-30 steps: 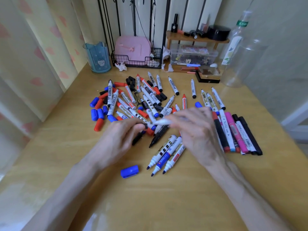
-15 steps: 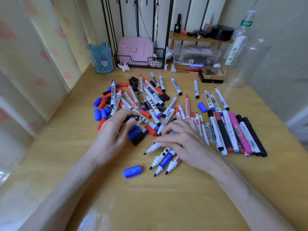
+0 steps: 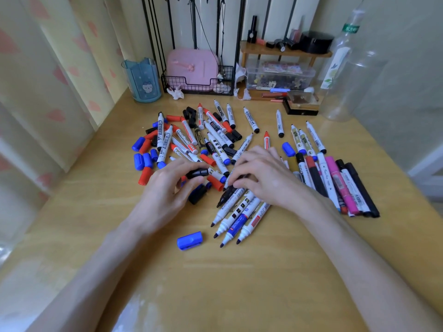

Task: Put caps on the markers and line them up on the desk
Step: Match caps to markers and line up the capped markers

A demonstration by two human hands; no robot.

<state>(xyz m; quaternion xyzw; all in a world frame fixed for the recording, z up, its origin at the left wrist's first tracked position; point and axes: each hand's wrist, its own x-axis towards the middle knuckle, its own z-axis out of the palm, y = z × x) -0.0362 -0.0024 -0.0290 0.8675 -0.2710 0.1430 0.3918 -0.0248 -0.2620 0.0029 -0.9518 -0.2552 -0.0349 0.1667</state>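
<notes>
- A wooden desk fills a corner between curtained walls. A blue cup, a wire basket and a clear bottle stand along its far edge.
- Done so far: at the right side a row of markers lies side by side with barrels touching, and these look capped. It is a small share of the whole.
- In hand: the left hand pinches a black cap between thumb and curled fingers. The right hand curls its fingers down onto a black marker, whose bare tip points toward the near left. Cap and marker are near each other but apart, so I judge this one is about to be capped, not yet closed.
- Just under the right hand, four white-barrelled markers lie together with bare tips pointing toward the near edge. A loose blue cap lies just beside them.
- Left to do: the pile at mid-desk holds many uncapped markers crossed over one another, with blue, red and black caps scattered among them and to their left. A few more lie singly beyond the right hand.
- By my reckoning most of the work remains: matching caps to markers, pressing them on, and extending the row.
</notes>
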